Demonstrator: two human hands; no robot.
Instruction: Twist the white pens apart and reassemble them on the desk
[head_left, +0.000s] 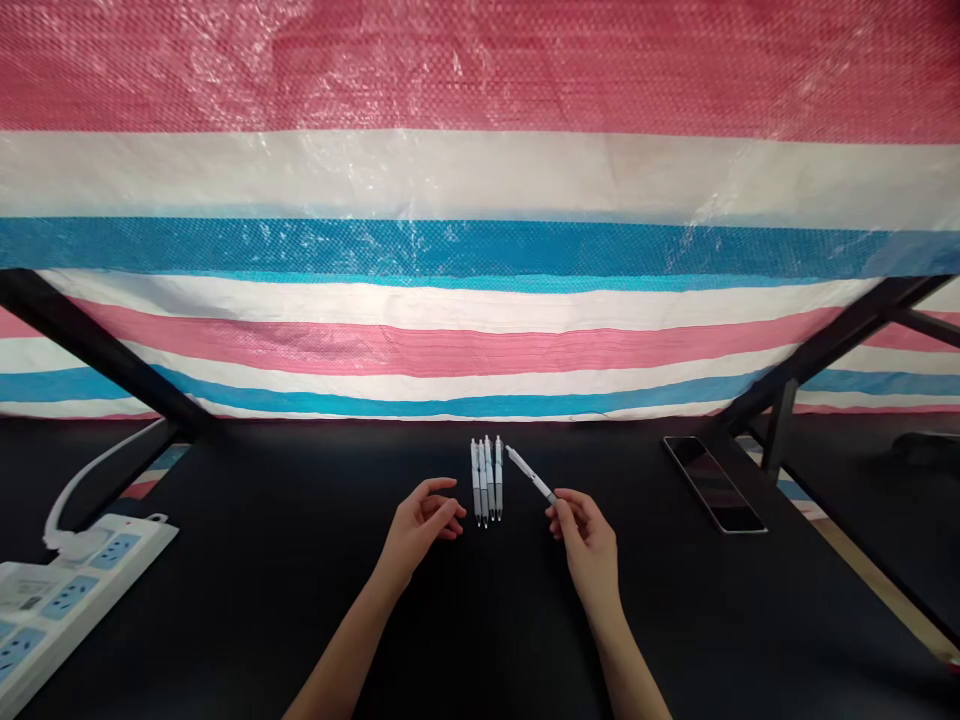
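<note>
Three white pens [486, 479] lie side by side on the black table [300, 560], pointing away from me. My right hand [585, 535] pinches the near end of a fourth white pen [529, 472], which slants up and to the left just right of the row. My left hand [421, 525] hovers left of the row with its fingers loosely curled and apart, holding nothing, the fingertips close to the nearest pen.
A dark phone [714, 483] lies face up at the right of the table. A white power strip [60, 590] with a cable sits at the left edge. A red, white and blue striped tarp [480, 250] hangs behind, with black frame struts [97, 350] at both sides.
</note>
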